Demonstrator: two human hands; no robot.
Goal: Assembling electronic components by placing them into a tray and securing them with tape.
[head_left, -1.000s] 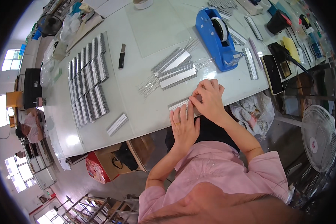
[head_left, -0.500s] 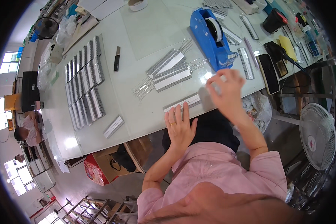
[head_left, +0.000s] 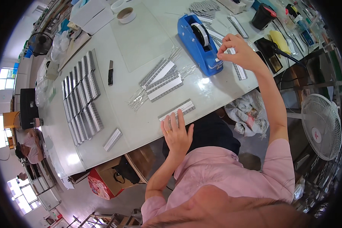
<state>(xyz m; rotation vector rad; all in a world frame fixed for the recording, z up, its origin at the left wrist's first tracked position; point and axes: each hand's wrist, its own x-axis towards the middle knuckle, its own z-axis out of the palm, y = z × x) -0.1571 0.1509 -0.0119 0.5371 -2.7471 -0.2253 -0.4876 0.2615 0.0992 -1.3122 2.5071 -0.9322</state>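
Observation:
My left hand [head_left: 177,135] lies flat with fingers spread, its fingertips resting on a grey-and-white segmented strip [head_left: 186,106] near the table's front edge. My right hand [head_left: 239,54] is raised at the front end of a blue tape dispenser [head_left: 197,47], thumb and forefinger pinched together close to its cutting end. Whatever lies between those fingertips is too small to make out. Inside the dispenser sits a roll of tape [head_left: 202,35]. Beyond my left hand is a small pile of similar strips [head_left: 165,86] with thin wire leads sticking out at both ends.
Rows of strips [head_left: 81,98] stand at the left of the table, with a single strip [head_left: 113,140] nearer the edge. A black-handled knife [head_left: 110,73] lies between rows and pile. At the back are a tape roll [head_left: 126,15] and, far right, a black cup [head_left: 263,17].
My right hand has moved up and away from beside the strip to the dispenser's front end, its fingers now pinched. My left hand stays on the strip; the whole view has shifted slightly.

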